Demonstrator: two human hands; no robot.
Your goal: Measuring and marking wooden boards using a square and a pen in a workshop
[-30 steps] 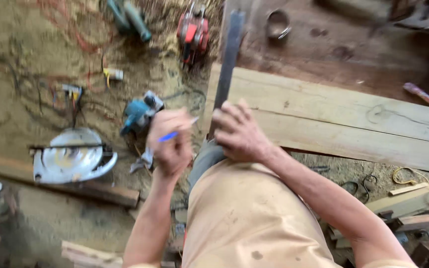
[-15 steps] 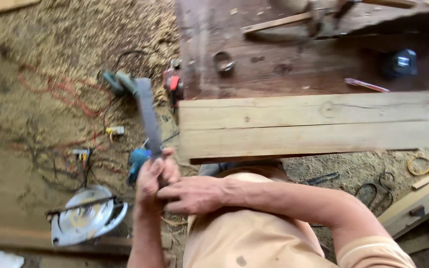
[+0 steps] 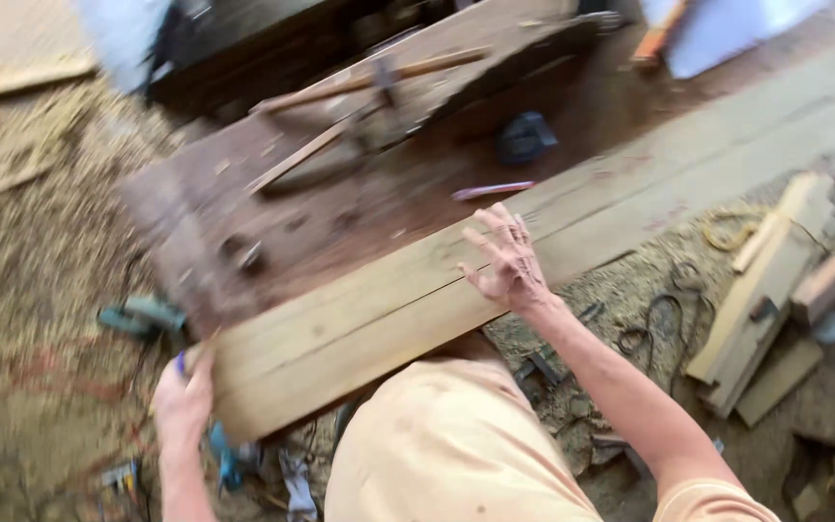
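A long pale wooden plank [image 3: 340,333] lies slantwise across a dark workbench [image 3: 340,217]. My right hand [image 3: 506,259] rests flat on the plank's upper face, fingers spread, holding nothing. My left hand [image 3: 184,404] is closed at the plank's near left end, and a bit of a blue pen [image 3: 181,363] sticks out of its top. The view is motion-blurred, so I cannot make out whether the left hand also holds the metal ruler. My beige-shirted torso [image 3: 456,445] fills the bottom middle.
On the bench lie a pink pencil [image 3: 492,189], a dark blue object [image 3: 526,137] and a wooden-handled tool [image 3: 369,82]. A green power tool [image 3: 142,317] and cables [image 3: 654,324] sit on the sawdust floor. Wood offcuts [image 3: 765,290] are stacked at right.
The view has swung right and tilted. My right hand left the ruler and now lies spread on the plank. My left hand dropped to the plank's end.
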